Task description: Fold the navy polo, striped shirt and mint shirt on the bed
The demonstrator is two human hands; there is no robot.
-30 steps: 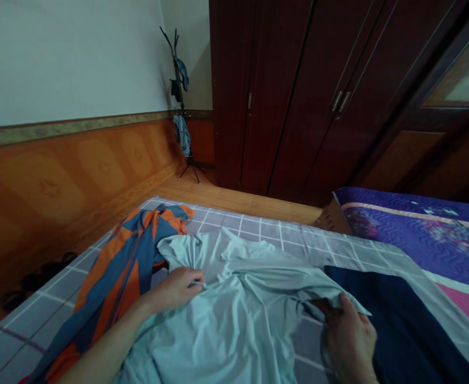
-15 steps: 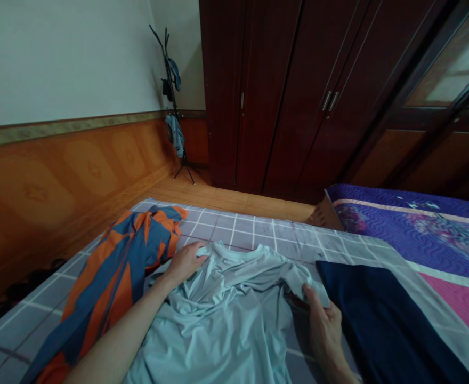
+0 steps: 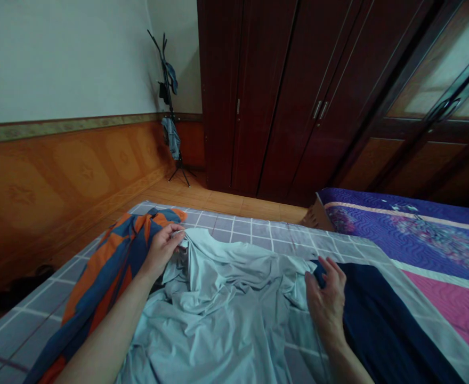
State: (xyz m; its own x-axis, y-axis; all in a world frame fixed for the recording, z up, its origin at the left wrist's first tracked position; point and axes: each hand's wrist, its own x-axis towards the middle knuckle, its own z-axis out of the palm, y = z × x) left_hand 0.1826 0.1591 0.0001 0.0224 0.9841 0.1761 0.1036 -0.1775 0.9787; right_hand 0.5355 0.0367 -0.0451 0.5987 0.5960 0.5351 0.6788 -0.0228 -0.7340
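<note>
A pale grey-green T-shirt (image 3: 226, 298) lies rumpled on the checked bed sheet (image 3: 254, 229), its neckline away from me. My left hand (image 3: 164, 245) pinches the shirt's upper left part and holds that cloth slightly raised. At the right sleeve, my right hand (image 3: 327, 293) is open, with thumb and fingers apart; whether the thumb touches the sleeve I cannot tell. Beneath and beyond that hand lies a folded dark navy garment (image 3: 378, 309). An orange and blue garment (image 3: 110, 266) lies bunched to the left, partly behind my left forearm.
A purple floral quilted cover (image 3: 410, 224) lies on the right, beyond the checked sheet. Dark red wardrobes (image 3: 258, 96) stand along the far side. A black coat rack (image 3: 170, 106) with a cap and cloth hanging on it is in the corner.
My left hand has moved left and away from me, pulling the shirt's upper left part with it. My right hand has let go of the sleeve and opened. The view has shifted slightly right.
</note>
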